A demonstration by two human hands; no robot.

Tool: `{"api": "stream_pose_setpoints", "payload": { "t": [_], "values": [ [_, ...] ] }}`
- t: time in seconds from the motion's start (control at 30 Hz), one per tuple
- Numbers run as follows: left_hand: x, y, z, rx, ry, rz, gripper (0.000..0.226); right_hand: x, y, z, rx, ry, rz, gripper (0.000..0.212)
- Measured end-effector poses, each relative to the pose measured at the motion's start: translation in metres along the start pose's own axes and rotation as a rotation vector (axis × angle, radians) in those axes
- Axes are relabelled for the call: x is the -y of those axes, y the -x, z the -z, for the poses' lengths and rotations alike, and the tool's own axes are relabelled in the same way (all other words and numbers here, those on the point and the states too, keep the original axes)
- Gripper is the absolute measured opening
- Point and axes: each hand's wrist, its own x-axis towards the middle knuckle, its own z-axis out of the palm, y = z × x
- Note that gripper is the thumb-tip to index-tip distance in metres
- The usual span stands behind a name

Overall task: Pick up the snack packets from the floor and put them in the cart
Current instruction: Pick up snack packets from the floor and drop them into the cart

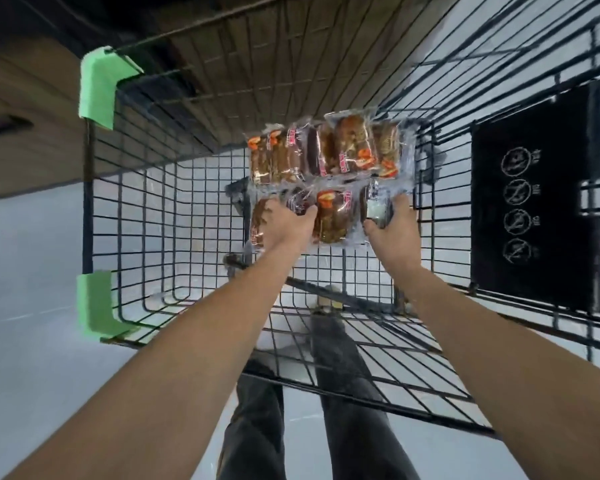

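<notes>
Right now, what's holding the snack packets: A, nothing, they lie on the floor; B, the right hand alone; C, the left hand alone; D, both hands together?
D: the left hand and the right hand each grip the near edge of the snack packets, held up over the wire cart.

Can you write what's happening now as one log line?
left hand grips snack packets | right hand grips too | inside cart | not released

Left hand (284, 225): gripping near edge of snack packets (326, 150), fingers curling. Right hand (394, 233): gripping same edge alongside. Forearms: extending forward, bare.
</notes>
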Motion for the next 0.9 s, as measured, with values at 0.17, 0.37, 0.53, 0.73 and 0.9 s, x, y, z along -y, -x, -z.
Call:
{"api": "stream_pose_setpoints", "payload": {
  "t": [0.17,0.37,0.53,0.73,0.9],
  "values": [
    [-0.005,-0.008,-0.01,0.046,0.031,0.064,0.089,0.0,-0.013,-0.003,0.065,0.019,-0.033,0.062],
    [0.002,-0.006,-0.001,0.097,0.157,0.039,0.077,0.004,-0.006,0.007,0.133,0.028,0.003,0.057],
    [0.01,0.012,0.023,0.106,0.259,0.021,0.064,0.023,0.015,0.022,0.123,0.07,0.052,0.05],
    [0.036,0.048,0.082,0.144,0.286,-0.135,0.051,0.079,0.061,0.039,0.191,0.094,0.211,0.031],
    [0.078,0.078,0.158,0.046,0.316,-0.261,0.061,0.14,0.111,0.027,0.264,0.011,0.317,0.054]
  ]
}}
